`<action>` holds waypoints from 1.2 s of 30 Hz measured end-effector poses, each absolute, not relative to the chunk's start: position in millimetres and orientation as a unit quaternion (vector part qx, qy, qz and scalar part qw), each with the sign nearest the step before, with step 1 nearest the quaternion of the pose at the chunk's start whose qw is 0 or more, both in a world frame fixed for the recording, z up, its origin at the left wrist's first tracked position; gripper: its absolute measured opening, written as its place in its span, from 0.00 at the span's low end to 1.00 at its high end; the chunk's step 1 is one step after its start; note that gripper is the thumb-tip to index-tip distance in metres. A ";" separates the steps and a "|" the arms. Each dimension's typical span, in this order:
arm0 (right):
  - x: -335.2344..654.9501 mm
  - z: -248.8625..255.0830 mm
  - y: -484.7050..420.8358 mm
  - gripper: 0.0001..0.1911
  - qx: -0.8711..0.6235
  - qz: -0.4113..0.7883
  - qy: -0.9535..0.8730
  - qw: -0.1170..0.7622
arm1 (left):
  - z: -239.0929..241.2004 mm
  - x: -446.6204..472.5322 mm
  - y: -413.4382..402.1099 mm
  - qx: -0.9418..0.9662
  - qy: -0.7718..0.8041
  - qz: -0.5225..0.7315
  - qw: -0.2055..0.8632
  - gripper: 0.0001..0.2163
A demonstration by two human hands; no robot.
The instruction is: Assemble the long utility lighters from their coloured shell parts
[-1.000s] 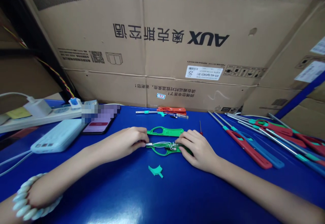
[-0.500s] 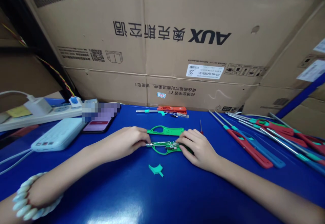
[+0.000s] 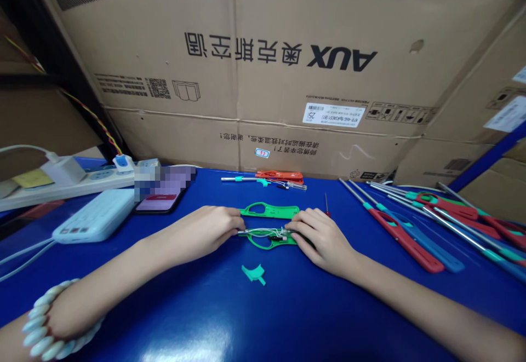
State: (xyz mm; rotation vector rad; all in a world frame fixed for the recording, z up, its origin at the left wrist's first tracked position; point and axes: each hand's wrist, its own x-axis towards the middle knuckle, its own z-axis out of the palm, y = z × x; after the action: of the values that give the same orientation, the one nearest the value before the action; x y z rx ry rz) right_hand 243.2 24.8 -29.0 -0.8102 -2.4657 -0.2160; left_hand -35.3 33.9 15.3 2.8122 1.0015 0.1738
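My left hand [image 3: 213,224] is closed, pinching the metal tube [image 3: 243,233] of an opened stick lighter. My right hand [image 3: 324,239] bends over the other end, its fingers on the lighter's inner parts and the lower green handle half [image 3: 263,245]; what exactly they grip is hidden. White wires [image 3: 267,231] and a small black part [image 3: 274,237] show between the hands. Just beyond lies the other green handle half [image 3: 281,211], its ends close to my fingers. Nearer to me, a loose turquoise trigger [image 3: 255,273] rests on the blue table [image 3: 181,307].
An opened red lighter [image 3: 283,177] lies at the back before a large cardboard box [image 3: 271,93]. Right of my hands are a small screwdriver [image 3: 327,211] and several red and blue stick lighters [image 3: 411,241]. At left sit a phone [image 3: 164,192], power bank [image 3: 96,217] and power strip [image 3: 98,184].
The camera view has shifted very slightly. Both hands keep their places on the lighter, and nothing is visibly taken up or let go.
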 end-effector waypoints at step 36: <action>242.5 -25.5 24.3 0.12 -0.279 -0.044 -0.924 0.258 | 26.1 -26.6 24.2 0.947 0.320 -0.005 0.006 0.12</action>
State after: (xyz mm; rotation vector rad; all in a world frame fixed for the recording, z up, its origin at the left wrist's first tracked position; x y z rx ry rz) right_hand 242.5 24.3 -25.5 -0.7562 -2.5060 -0.1183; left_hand -26.6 24.2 26.1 2.9647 1.0017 -0.0170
